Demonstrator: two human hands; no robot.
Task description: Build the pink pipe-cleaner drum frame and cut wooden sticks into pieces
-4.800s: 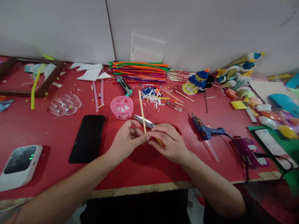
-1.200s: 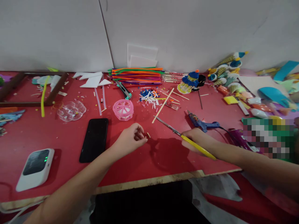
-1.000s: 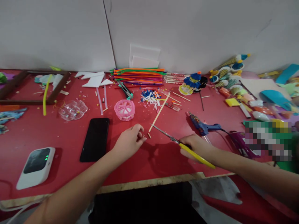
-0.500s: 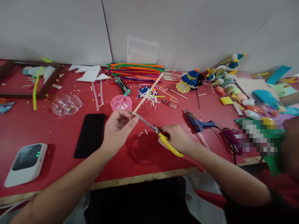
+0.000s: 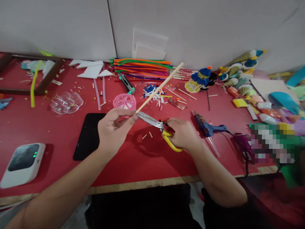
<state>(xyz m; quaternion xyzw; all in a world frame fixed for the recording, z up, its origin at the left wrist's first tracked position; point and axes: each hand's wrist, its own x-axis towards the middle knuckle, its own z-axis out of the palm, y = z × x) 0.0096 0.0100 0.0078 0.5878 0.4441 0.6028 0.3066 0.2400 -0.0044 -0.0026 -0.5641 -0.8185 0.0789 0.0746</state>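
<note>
My left hand [image 5: 116,128] pinches the lower end of a thin wooden stick [image 5: 160,88], which slants up and to the right. My right hand [image 5: 182,132] is closed around the yellow handles of a pair of scissors [image 5: 150,120]. Their blades point left, and the tips meet the stick right beside my left fingertips. Below the blades, two short cut pieces of stick [image 5: 151,135] lie on the red table [image 5: 147,165]. Behind the stick, a pink round lattice piece [image 5: 124,101] is partly covered by my left hand.
A black phone [image 5: 87,136] and a white device [image 5: 22,165] lie at left. Right of my hands rests a blue glue gun [image 5: 208,125]. Pipe cleaners [image 5: 143,68], a green cutter [image 5: 126,83] and blue-and-white scraps [image 5: 154,94] lie behind. Small decorated cones [image 5: 238,71] stand far right.
The scissors have turned so that the broad side of their blades shows, still at the stick's lower end. The camera view has shifted slightly. Both hands keep their hold.
</note>
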